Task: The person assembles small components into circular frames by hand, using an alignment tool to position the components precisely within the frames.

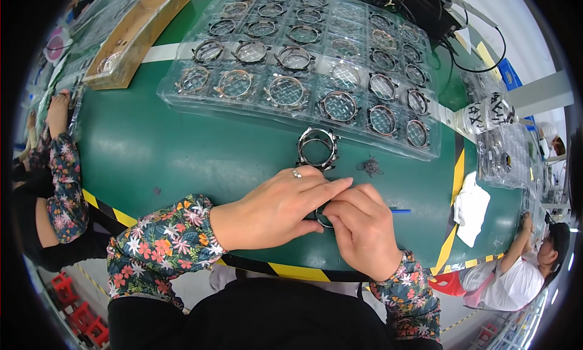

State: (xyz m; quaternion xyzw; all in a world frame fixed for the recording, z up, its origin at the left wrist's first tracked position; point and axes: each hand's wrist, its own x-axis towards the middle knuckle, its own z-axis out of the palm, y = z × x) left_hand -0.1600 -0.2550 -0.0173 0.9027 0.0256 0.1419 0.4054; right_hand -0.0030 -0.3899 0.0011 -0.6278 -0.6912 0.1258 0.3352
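Observation:
Close together over the near part of the green table, my left hand (282, 201) and my right hand (363, 225) are both closed around a dark round watch case (325, 217). Most of it is hidden by my fingers. My right thumb and index finger pinch its edge, while my left thumb and fingers bracket the other side. Just beyond my left fingers lies a small stack of dark watch cases (317, 148). A little heap of tiny dark parts (370, 166) is beyond my right hand. A thin blue stick (401, 211) shows beside my right knuckles; whether it is held cannot be made out.
A large clear plastic tray (243, 101) of watch cases in compartments spans the far side. Left of it stands a cardboard box (136, 40). A white cloth (472, 209) lies right, near yellow-black edge tape. Cables and a black device (425, 13) are behind. Other people sit at both sides.

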